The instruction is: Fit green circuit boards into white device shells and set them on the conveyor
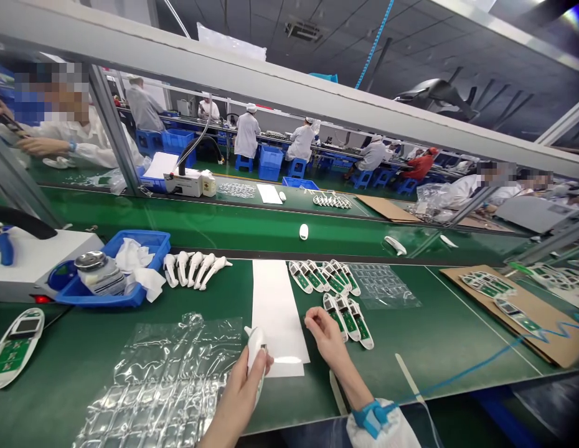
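My left hand (243, 386) is closed around a white ear thermometer (257, 348), its narrow tip pointing up and to the left. Nearby, my right hand (327, 333) has its fingers curled in a pinch; whether anything small is between them is hidden. Beneath both hands lies a long white paper sheet (275, 298). Just right of my right hand, white housing halves with green circuit boards (350, 317) lie in a row, with another group of housing halves (323, 277) behind them. Several white thermometer shells (194, 270) stand lined up left of the sheet.
Clear plastic trays (159, 386) lie at front left. Behind them is a blue bin (112, 298) with a jar and wipes. A single board half (16, 348) sits far left. Cardboard (541, 311) with boards lies right. A conveyor (224, 230) runs behind; a blue cord (476, 361) trails from my right wrist.
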Motion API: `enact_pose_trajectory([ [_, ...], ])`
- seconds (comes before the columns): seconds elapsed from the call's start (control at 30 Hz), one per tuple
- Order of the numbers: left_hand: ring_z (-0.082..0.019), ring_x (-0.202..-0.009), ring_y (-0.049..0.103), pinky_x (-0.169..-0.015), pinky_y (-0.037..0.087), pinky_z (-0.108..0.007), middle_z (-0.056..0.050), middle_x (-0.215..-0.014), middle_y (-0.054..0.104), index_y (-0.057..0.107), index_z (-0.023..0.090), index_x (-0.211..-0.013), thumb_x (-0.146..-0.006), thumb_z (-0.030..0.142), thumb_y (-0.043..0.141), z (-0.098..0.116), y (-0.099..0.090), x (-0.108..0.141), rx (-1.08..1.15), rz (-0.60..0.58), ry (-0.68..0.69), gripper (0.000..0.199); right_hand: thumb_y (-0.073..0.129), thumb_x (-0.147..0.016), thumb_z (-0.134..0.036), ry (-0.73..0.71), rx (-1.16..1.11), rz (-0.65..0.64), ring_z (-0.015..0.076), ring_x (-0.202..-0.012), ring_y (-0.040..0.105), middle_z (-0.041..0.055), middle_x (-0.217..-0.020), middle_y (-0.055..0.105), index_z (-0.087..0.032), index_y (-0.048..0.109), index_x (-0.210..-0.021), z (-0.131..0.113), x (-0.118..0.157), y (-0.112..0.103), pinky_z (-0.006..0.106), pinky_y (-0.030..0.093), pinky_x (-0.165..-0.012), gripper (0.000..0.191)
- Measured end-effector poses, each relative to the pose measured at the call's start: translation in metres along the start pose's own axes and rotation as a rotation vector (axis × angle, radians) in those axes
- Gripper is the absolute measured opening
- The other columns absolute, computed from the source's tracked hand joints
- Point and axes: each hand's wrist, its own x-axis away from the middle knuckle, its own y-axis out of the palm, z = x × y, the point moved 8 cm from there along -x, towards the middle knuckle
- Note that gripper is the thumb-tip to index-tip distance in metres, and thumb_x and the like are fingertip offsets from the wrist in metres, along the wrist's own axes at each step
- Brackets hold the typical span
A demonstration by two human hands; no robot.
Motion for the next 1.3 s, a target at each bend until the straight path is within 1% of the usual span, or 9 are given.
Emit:
enact_pose_trajectory([
  [0.1,-0.017,-0.061,0.057,-0.064,0.047,-0.026,-0.003,-0.063,0.061,0.064,0.017,-0.084,-0.079,0.065,0.054,0.012,0.008,0.01,0.024,-0.097,-0.009,0.049,0.055,-0.086,-0.037,0.03,-0.11,-0.056,0.0136,-0.06,0.043,-0.0028,-0.066,0.045,-0.019,0.051,-0.075,-0.028,0.013,0.014,0.026,0.036,-0.059,0.021],
  [0.2,-0.01,-0.042,0.039,-0.043,0.032,-0.021,0.0,-0.049,0.05,0.06,0.016,-0.074,-0.079,0.073,0.042,0.013,0.012,0.021,0.144,-0.152,-0.113,0.061,0.06,-0.086,-0.033,0.067,-0.257,-0.236,0.0118,-0.058,0.044,-0.0035,-0.063,0.046,-0.018,0.052,-0.074,-0.062,0.033,0.049,0.025,0.036,-0.057,0.02],
  [0.23,-0.009,-0.04,0.035,-0.041,0.028,-0.02,0.001,-0.047,0.048,0.059,0.015,-0.074,-0.079,0.075,0.039,0.013,0.011,0.024,0.175,-0.151,-0.136,0.063,0.06,-0.086,-0.032,0.077,-0.294,-0.298,0.0116,-0.058,0.045,-0.0035,-0.063,0.047,-0.018,0.052,-0.075,-0.071,0.039,0.062,0.024,0.036,-0.057,0.019],
  [0.3,-0.009,-0.039,0.036,-0.041,0.027,-0.02,0.001,-0.046,0.048,0.057,0.015,-0.072,-0.079,0.075,0.037,0.013,0.005,0.027,0.199,-0.11,-0.144,0.064,0.057,-0.088,-0.027,0.076,-0.303,-0.375,0.0116,-0.059,0.047,-0.0032,-0.065,0.049,-0.018,0.052,-0.076,-0.084,0.047,0.082,0.024,0.037,-0.057,0.016],
  [0.4,-0.011,-0.042,0.043,-0.044,0.033,-0.021,0.0,-0.047,0.052,0.056,0.015,-0.072,-0.079,0.074,0.04,0.012,-0.005,0.029,0.175,-0.06,-0.123,0.062,0.054,-0.09,-0.022,0.025,-0.204,-0.382,0.0118,-0.062,0.049,-0.003,-0.069,0.05,-0.018,0.053,-0.077,-0.092,0.049,0.098,0.025,0.038,-0.059,0.013],
  [0.6,-0.01,-0.043,0.04,-0.044,0.029,-0.021,0.001,-0.048,0.05,0.055,0.015,-0.073,-0.08,0.074,0.039,0.008,-0.016,0.03,0.164,-0.066,-0.103,0.062,0.051,-0.091,-0.019,-0.052,-0.096,-0.378,0.0113,-0.062,0.051,-0.003,-0.073,0.05,-0.019,0.053,-0.078,-0.098,0.047,0.109,0.024,0.04,-0.06,0.014],
  [1.0,-0.009,-0.041,0.039,-0.043,0.029,-0.021,0.001,-0.046,0.049,0.056,0.014,-0.077,-0.084,0.07,0.035,0.003,-0.022,0.028,0.154,-0.115,-0.079,0.06,0.049,-0.093,-0.023,-0.045,-0.115,-0.407,0.0107,-0.056,0.05,-0.0041,-0.069,0.048,-0.019,0.052,-0.079,-0.098,0.048,0.118,0.024,0.04,-0.056,0.015],
  [1.2,-0.01,-0.042,0.039,-0.043,0.03,-0.02,0.001,-0.047,0.05,0.057,0.013,-0.082,-0.081,0.073,0.037,0.001,-0.026,0.03,0.155,-0.081,-0.092,0.063,0.05,-0.093,-0.026,-0.036,-0.121,-0.401,0.0106,-0.055,0.05,-0.0042,-0.067,0.049,-0.019,0.052,-0.079,-0.096,0.049,0.119,0.024,0.041,-0.055,0.016],
  [1.3,-0.009,-0.042,0.04,-0.042,0.031,-0.02,0.0,-0.047,0.051,0.056,0.014,-0.078,-0.081,0.074,0.034,0.001,-0.026,0.031,0.145,-0.068,-0.09,0.064,0.053,-0.092,-0.027,-0.022,-0.105,-0.383,0.0106,-0.056,0.052,-0.003,-0.07,0.051,-0.019,0.052,-0.078,-0.092,0.049,0.119,0.024,0.042,-0.056,0.016],
])
